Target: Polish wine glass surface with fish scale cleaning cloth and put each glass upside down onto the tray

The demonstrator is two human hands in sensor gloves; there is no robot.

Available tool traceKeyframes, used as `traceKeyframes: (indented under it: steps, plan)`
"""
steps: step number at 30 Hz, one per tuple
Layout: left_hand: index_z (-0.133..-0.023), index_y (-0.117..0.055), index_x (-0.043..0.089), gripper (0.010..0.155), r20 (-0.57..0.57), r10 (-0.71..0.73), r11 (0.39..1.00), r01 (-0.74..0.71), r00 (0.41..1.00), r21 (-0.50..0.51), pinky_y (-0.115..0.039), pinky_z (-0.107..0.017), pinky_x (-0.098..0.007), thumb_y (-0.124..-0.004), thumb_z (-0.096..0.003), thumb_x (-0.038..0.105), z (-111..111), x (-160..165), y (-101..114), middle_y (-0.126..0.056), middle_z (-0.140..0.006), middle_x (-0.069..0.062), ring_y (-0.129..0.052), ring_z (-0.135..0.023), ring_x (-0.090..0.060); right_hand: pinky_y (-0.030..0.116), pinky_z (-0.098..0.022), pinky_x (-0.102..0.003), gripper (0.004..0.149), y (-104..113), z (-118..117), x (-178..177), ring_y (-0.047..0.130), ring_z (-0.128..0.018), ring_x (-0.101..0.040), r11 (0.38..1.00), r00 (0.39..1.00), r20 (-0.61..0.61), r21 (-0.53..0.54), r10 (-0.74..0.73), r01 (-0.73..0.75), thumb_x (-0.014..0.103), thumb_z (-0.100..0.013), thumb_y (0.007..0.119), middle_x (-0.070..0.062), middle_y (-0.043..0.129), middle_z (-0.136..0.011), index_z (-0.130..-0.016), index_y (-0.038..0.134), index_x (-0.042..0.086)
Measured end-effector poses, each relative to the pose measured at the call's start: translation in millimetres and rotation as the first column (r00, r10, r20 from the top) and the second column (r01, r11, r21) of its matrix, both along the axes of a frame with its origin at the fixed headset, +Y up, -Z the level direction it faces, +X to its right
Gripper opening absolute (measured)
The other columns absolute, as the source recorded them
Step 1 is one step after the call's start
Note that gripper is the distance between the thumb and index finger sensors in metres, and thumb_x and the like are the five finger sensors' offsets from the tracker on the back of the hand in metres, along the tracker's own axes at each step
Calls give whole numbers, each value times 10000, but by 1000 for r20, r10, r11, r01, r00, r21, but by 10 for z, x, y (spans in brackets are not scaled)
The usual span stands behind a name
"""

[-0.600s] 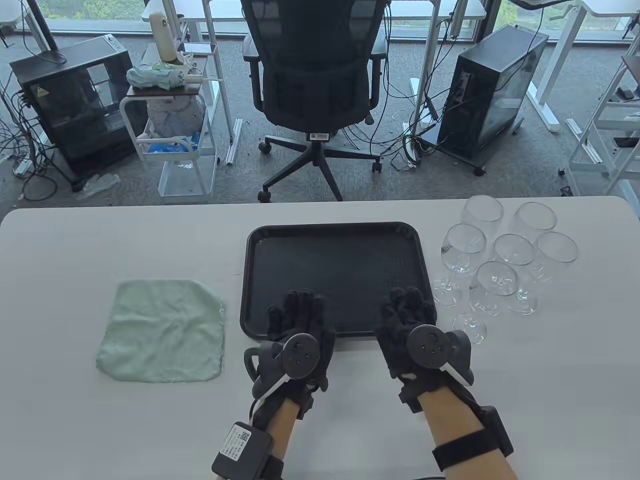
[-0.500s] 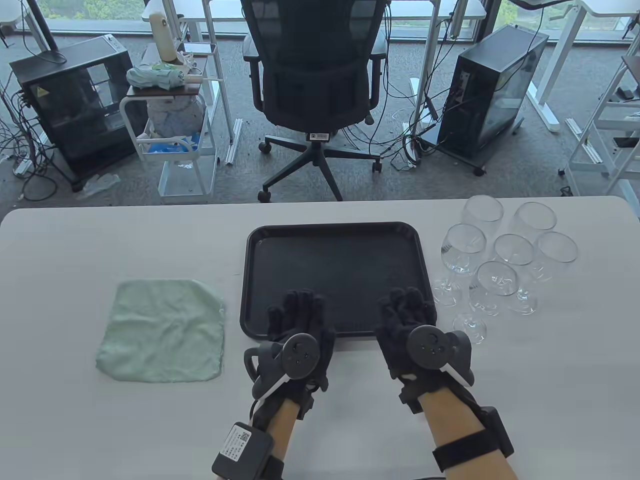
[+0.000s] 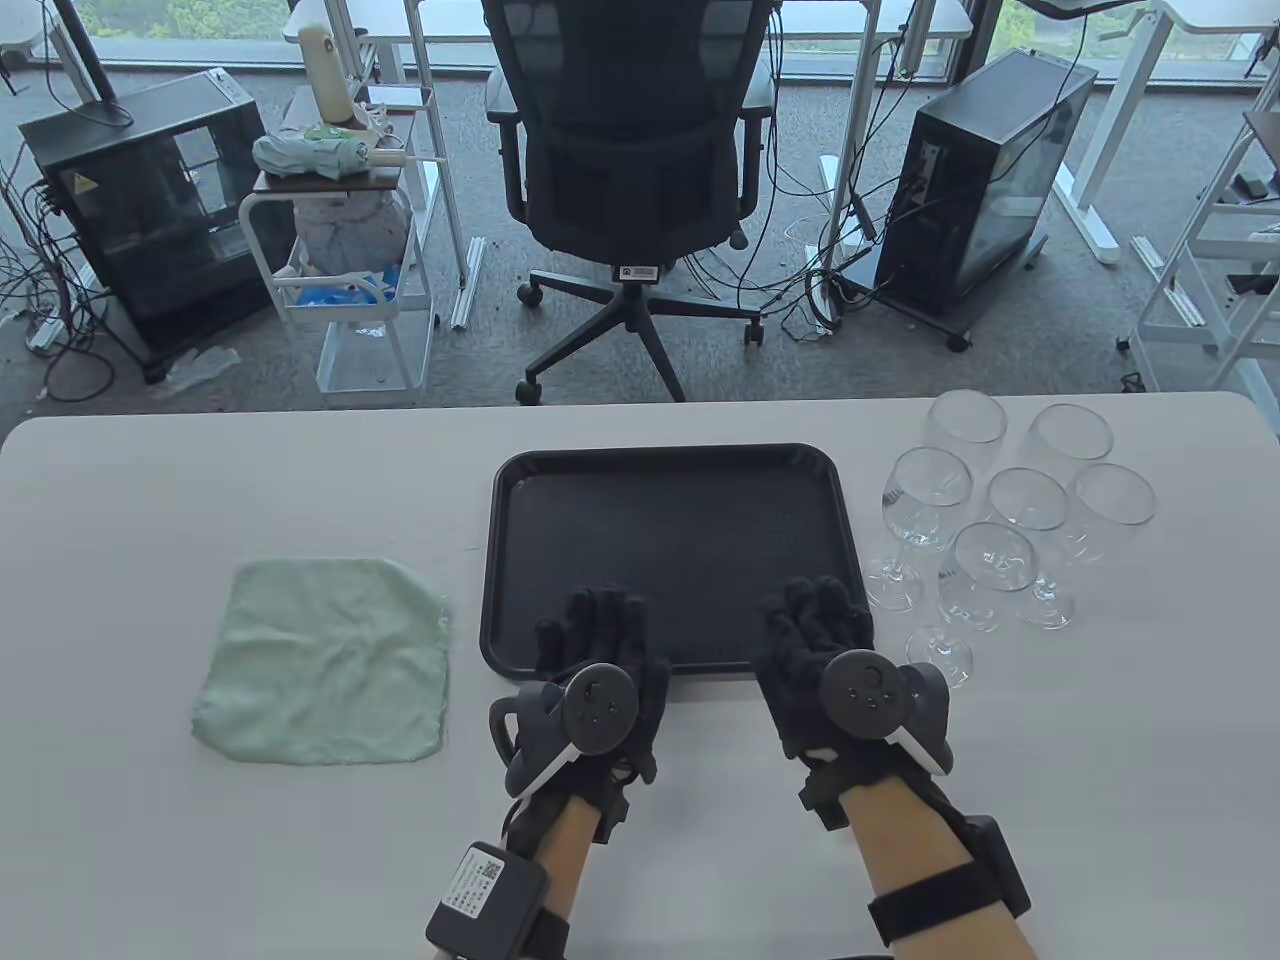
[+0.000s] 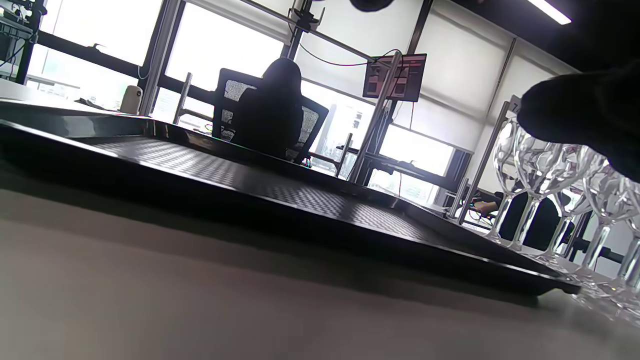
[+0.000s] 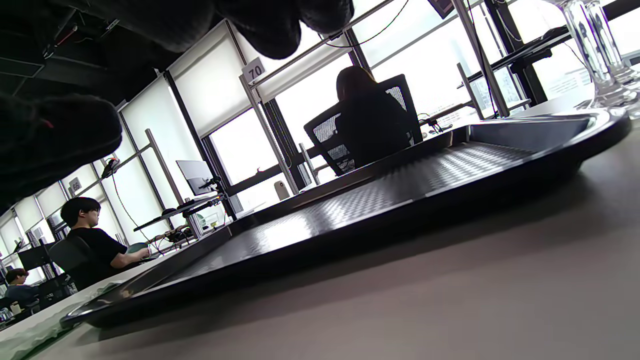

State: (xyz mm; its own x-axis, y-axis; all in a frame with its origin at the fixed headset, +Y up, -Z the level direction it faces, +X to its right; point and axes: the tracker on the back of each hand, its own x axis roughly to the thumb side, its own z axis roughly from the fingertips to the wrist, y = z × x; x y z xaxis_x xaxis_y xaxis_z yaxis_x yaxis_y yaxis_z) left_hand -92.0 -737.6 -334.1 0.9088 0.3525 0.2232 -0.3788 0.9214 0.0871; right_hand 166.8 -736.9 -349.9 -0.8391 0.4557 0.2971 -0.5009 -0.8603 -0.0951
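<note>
A black tray [image 3: 670, 480] lies in the middle of the white table with nothing on it. Several clear wine glasses [image 3: 1000, 520] stand upright in a cluster to its right; they also show in the left wrist view as wine glasses [image 4: 540, 175]. A pale green cloth [image 3: 325, 660] lies flat to the tray's left. My left hand [image 3: 590, 625] and right hand [image 3: 815, 615] hover over the tray's near edge, fingers loosely curled, holding nothing. The tray [image 5: 400, 200] fills the right wrist view.
An office chair [image 3: 630, 150] stands behind the table's far edge. Bare tabletop [image 3: 150, 500] stretches left of the cloth and along the near side. People sit at desks in the background of the wrist views.
Both hands have barely shifted; the right hand's tracker has edged slightly to the right. Nothing was picked up.
</note>
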Motion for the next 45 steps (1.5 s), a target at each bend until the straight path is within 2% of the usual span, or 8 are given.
traceKeyframes:
  steps: [13, 23, 28, 32, 36, 38, 42, 45]
  plan:
    - [-1110, -399, 299, 666, -40, -6, 1000, 6, 999, -2, -121, -778, -492, -533, -534, 606, 3, -140, 81, -333, -1212, 41, -185, -1132, -223, 246, -718, -523, 615, -13, 21, -14, 203, -1045, -304, 999, 1000, -8, -30, -20, 20, 527, -557, 649, -78, 423, -1166, -1086, 542, 231]
    - [-1105, -357, 315, 709, -373, 27, 986, -86, 927, -140, -85, -794, -475, -583, -508, 624, -547, -1135, 213, -290, -1214, 56, -142, -1139, -206, 242, -718, -528, 620, 4, 41, -63, 196, -1045, -308, 998, 998, -31, -46, -53, 51, 532, -559, 647, -79, 415, -1168, -1089, 535, 230]
    - [-1087, -138, 378, 885, -529, -13, 932, -181, 848, -313, -30, -787, -555, -664, -467, 728, -739, -1709, -6, -136, -1225, 36, -22, -1137, -257, 247, -713, -537, 627, -31, 37, -66, 204, -1042, -312, 997, 999, 0, -65, -48, 48, 541, -556, 654, -86, 422, -1165, -1088, 542, 227]
    - [-1077, -82, 418, 960, -616, -76, 857, -265, 784, -443, 21, -754, -615, -696, -437, 785, -770, -2081, -392, -15, -1203, 45, 130, -1081, -252, 240, -707, -545, 632, -29, 38, -66, 197, -1038, -316, 994, 999, 27, -95, -44, 46, 546, -558, 654, -93, 414, -1165, -1090, 540, 224]
    - [-1071, -70, 439, 1032, -643, -86, 797, -335, 761, -503, 20, -694, -699, -726, -387, 849, -760, -2262, -665, 24, -1188, 36, 177, -1046, -294, 240, -704, -555, 632, -34, 56, -85, 194, -1038, -320, 994, 999, 20, -100, -31, 33, 546, -558, 657, -95, 413, -1165, -1091, 543, 227]
    - [-1070, -42, 434, 1067, -633, -96, 720, -386, 768, -577, 26, -643, -746, -734, -382, 867, -761, -2311, -772, 76, -1171, 13, 207, -1023, -348, 238, -702, -563, 632, -31, 56, -92, 191, -1039, -321, 994, 999, 17, -102, -31, 33, 549, -557, 657, -95, 410, -1167, -1091, 543, 230]
    - [-1051, -30, 443, 1009, -605, -155, 700, -346, 781, -625, 49, -617, -748, -674, -393, 856, -789, -2290, -785, 156, -1124, 40, 236, -1005, -352, 229, -702, -569, 636, -43, 37, -110, 179, -1040, -322, 992, 1000, 16, -121, -22, 24, 554, -559, 655, -95, 394, -1171, -1096, 535, 236]
    - [-1057, -88, 460, 785, -621, -164, 715, -341, 767, -611, 20, -651, -734, -564, -495, 730, -781, -2293, -759, 100, -1142, 61, 181, -1037, -340, 231, -701, -571, 636, -46, 36, -113, 181, -1039, -325, 992, 1000, 17, -124, -22, 24, 554, -558, 655, -95, 396, -1169, -1095, 537, 235]
